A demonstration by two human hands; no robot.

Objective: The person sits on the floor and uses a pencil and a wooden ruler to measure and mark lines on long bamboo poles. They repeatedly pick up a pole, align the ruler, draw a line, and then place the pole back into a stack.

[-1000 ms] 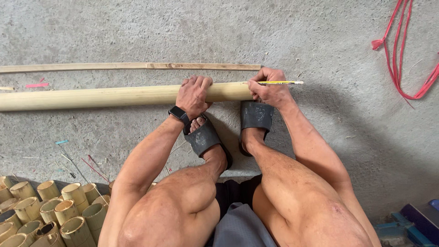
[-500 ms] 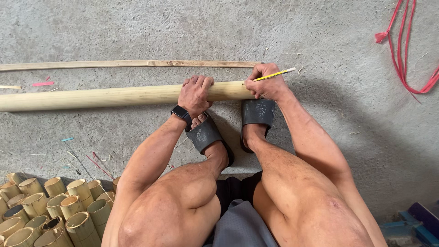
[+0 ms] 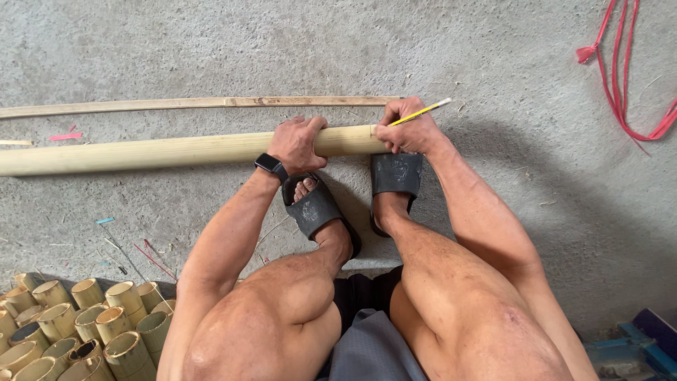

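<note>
Head view, looking down on a person squatting on a rough concrete floor (image 3: 211,42).

A long pale bamboo pole (image 3: 141,152) lies across the floor from nine o'clock to centre, just beyond the toes of two dark slide sandals (image 3: 395,173).

The left hand (image 3: 296,141), a black watch at its wrist, is closed over the pole from above, pinning it down.

The right hand (image 3: 412,130), at the pole's cut end around one o'clock, is closed on a yellow pencil (image 3: 422,112), its far end slanting up toward two o'clock.

To mark cleanly, I judge the left grip should stay firm so the pole cannot roll.

A thin bamboo strip (image 3: 197,104) lies beyond, at twelve. Cut bamboo sections (image 3: 84,331) are bundled at seven o'clock; a red cord (image 3: 620,77) lies at two.
</note>
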